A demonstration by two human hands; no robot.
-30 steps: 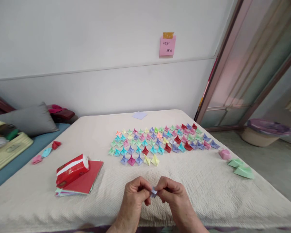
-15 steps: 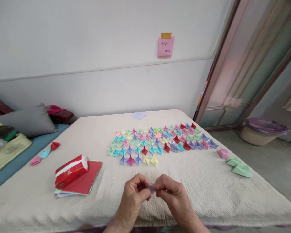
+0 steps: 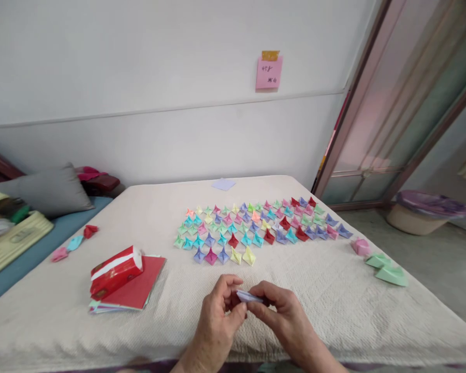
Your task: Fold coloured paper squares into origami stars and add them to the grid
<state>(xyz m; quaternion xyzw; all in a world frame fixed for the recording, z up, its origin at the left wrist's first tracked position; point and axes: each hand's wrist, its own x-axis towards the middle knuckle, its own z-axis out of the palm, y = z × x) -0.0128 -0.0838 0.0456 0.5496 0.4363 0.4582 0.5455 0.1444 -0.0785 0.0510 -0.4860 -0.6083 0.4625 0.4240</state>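
Observation:
A small piece of folded pale lilac paper (image 3: 249,297) is held above the front of the covered table. My right hand (image 3: 283,312) pinches its right part between thumb and curled fingers. At its left end, my left hand (image 3: 219,317) is closed on it, with the thumb below and the fingers partly hidden behind. Beyond my hands, several rows of small folded paper boats (image 3: 233,240) in many colours stand on the cloth. The nearest ones include a yellow paper boat (image 3: 249,256).
Left, a red tissue pack (image 3: 116,273) lies on a stack of coloured paper (image 3: 151,280). Larger green folded papers (image 3: 391,274) and a pink one (image 3: 361,246) lie near the right edge. A lilac sheet (image 3: 223,184) lies at the back. A lidded bin (image 3: 415,220) stands on the floor.
The folded paper has turned and shows more of its length between my hands. My left fingers have loosened and lifted slightly; the right hand has shifted a little to the right.

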